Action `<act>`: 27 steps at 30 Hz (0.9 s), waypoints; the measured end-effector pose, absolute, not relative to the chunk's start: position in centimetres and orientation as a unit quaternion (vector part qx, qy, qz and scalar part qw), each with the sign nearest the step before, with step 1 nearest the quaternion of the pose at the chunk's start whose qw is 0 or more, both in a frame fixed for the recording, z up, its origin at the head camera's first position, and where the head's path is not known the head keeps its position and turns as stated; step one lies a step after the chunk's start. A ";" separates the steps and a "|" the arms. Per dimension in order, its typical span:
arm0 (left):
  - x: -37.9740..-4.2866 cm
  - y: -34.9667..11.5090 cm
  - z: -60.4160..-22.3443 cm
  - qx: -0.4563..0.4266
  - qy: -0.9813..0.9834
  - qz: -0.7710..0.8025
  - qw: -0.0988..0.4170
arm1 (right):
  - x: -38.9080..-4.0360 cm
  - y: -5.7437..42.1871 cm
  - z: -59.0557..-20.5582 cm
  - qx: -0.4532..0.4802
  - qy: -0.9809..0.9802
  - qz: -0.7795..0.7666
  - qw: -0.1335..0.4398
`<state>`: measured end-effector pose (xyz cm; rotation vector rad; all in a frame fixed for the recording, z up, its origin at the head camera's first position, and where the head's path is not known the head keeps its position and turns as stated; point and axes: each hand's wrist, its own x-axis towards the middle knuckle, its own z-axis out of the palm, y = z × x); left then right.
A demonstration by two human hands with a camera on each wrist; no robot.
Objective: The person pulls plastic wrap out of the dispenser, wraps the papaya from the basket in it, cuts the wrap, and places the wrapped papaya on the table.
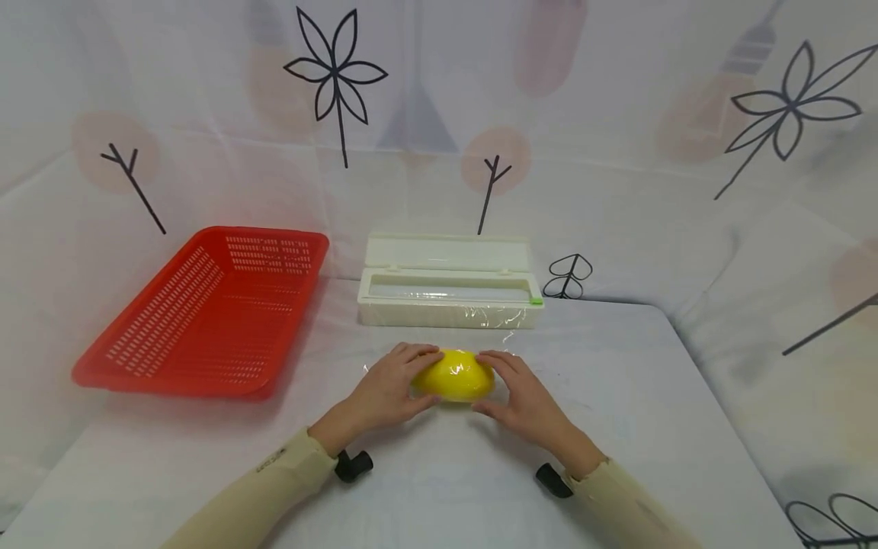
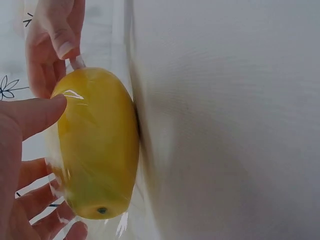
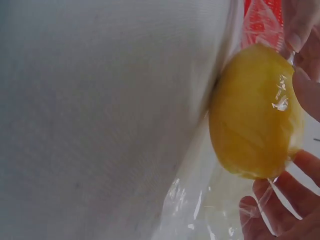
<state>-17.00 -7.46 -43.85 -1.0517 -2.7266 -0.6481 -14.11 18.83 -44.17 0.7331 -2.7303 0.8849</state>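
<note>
A glossy yellow fruit (image 1: 456, 375), oval like a mango or small melon, lies on the table with clear cling film (image 3: 200, 215) around it. A small dark spot shows on one end in the left wrist view. My left hand (image 1: 391, 389) holds the fruit's left end, thumb on the near side and fingers over the far side. At the right end my right hand (image 1: 528, 400) holds it in the same way. Loose film spreads by the right fingertips in the right wrist view. Part of the fruit's far side is hidden in the head view.
Behind the fruit stands a white cling film dispenser (image 1: 446, 314), its lid raised, with a green slider at the right end. A red plastic basket (image 1: 264, 381) sits at the left. A patterned cloth (image 1: 425, 191) hangs behind the white table (image 1: 652, 427).
</note>
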 end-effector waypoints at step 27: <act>-20.1 -7.9 -44.8 -0.253 -0.918 -0.303 0.032 | -17.8 18.7 -44.5 0.186 -0.924 0.333 0.018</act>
